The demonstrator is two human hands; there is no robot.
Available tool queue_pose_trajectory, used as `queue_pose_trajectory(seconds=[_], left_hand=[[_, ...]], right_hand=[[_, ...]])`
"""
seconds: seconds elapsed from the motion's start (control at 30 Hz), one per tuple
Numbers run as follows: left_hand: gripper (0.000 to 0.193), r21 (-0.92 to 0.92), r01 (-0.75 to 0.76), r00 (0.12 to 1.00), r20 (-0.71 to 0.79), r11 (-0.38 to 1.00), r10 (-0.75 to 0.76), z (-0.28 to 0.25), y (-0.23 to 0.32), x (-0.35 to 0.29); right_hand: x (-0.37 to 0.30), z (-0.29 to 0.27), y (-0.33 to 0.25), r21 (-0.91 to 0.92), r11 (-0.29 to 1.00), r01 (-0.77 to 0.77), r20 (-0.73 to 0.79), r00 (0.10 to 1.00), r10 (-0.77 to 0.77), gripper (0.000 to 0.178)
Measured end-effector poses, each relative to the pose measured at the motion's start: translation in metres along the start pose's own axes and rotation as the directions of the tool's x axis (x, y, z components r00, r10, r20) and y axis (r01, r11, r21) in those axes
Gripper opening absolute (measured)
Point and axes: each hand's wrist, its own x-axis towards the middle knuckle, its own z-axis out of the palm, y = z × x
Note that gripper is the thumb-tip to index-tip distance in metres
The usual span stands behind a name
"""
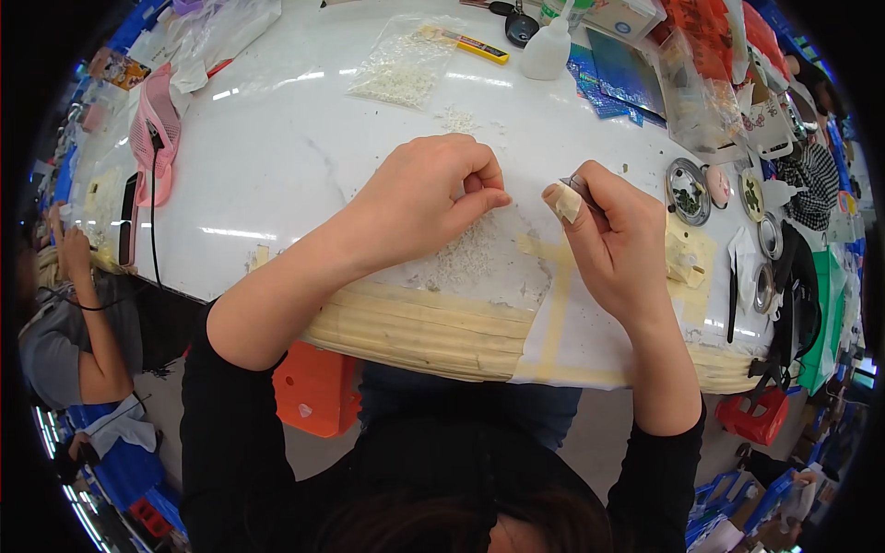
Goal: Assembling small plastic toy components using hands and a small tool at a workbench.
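Head view: left hand [429, 189] pinching over white bead pile [466, 258], contents unclear. Right hand [613, 235] gripping thin dark tool [578, 187]. Far clear bag [403, 60] holding white beads.

Left hand [426, 198] curled, fingertips pinched downward; right hand [616, 241] raised in a closed grip, forefinger taped.

One head-worn fisheye looks steeply down, close over the white table [277, 157].
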Motion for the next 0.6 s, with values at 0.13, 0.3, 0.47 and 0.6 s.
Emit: queue_pose_trajectory(seconds=[0.13,0.3,0.47,0.6], left_hand=[[0.014,0.038,0.008,0.998,0.056,0.999,-0.010,0.003,-0.003,-0.003],[0.014,0.053,-0.038,0.998,0.060,0.998,0.035,0.008,-0.005,-0.004],[0.014,-0.140,-0.036,0.999,0.015,0.989,0.039,0.010,-0.007,-0.003],[0.019,-0.675,0.238,0.971,0.174,0.699,-0.163,0.001,0.000,0.000]], right_hand=[[0.000,0.003,0.000,0.039,0.999,0.030,-0.019,0.999,-0.029,0.032],[0.000,0.004,0.001,0.050,0.997,0.054,-0.030,0.998,-0.052,0.034],[0.000,0.004,0.002,0.046,0.998,0.045,-0.034,0.998,-0.043,0.034],[0.000,-0.001,-0.003,0.039,0.999,0.025,-0.008,1.000,-0.025,0.017]])
